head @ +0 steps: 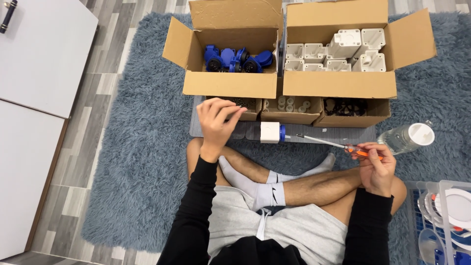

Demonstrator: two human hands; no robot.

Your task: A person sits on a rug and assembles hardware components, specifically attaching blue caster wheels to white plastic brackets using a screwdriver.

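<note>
I sit cross-legged on a blue-grey shaggy rug. My left hand [218,122] is raised in front of a small cardboard tray of black parts [245,104], its fingertips pinched together; what they hold is too small to see. My right hand [375,164] grips a screwdriver [333,144] by its orange handle, with the metal shaft pointing left. The tip lies close to a white box with a blue socket [271,132], which rests on a grey mat [314,133] in front of my legs.
A cardboard box of blue sockets [235,59] and another of white housings [343,54] stand open at the back. Two more small trays [292,108] [351,110] sit before them. A clear plastic bottle [407,137] lies at right, a blue crate [441,221] at bottom right, white cabinets [39,73] at left.
</note>
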